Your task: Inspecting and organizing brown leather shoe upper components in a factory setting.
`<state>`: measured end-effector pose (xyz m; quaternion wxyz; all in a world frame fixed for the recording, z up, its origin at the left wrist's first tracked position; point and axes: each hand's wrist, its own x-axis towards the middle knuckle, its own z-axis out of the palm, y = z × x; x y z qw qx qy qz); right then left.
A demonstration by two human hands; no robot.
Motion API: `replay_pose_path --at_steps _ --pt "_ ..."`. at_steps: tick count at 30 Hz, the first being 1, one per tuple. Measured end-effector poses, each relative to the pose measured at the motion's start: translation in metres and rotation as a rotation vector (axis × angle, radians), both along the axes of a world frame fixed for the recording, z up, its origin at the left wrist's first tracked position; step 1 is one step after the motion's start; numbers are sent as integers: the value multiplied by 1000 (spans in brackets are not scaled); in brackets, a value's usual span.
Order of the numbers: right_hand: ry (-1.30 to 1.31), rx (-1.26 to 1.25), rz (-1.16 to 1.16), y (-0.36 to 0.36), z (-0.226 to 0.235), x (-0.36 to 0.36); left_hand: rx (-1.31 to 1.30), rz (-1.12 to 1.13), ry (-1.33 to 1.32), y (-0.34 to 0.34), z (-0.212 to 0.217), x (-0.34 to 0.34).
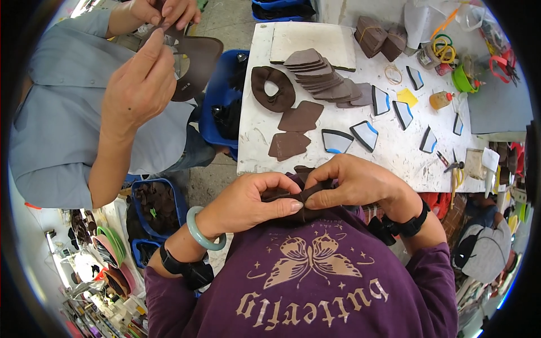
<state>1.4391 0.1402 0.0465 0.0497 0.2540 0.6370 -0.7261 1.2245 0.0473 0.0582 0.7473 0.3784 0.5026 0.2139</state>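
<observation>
Close to my chest, at the near edge of the white table, my left hand [253, 203] and my right hand [355, 183] pinch a dark brown fabric piece [307, 213] between thumbs and fingers. The fingertips nearly meet, and much of the fabric is hidden behind them. Just beyond lie two flat brown fabric panels [289, 145]. A brown ring-shaped fabric piece [271, 90] rests to their far left. Beside it, a fanned stack of brown panels [321, 73] spreads to the right. Several white panels with black and blue edging [365, 135] are scattered on the right.
On the white table [256, 160] stand banded brown bundles [371, 36], a small glue bottle [440, 100], a green cup [465, 80] and snips [452, 163]. At left, a co-worker's hand [138, 84] holds a brown cap-like piece [200, 62]. Blue bins [211, 127] stand between us.
</observation>
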Motion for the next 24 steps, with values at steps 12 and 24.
replay_pose_path --at_steps 12,24 --pt "-17 29 -11 3 3 -1 14 20 -4 3 -1 -3" --pt "-100 162 -43 22 23 -16 134 118 -10 16 -4 -10"
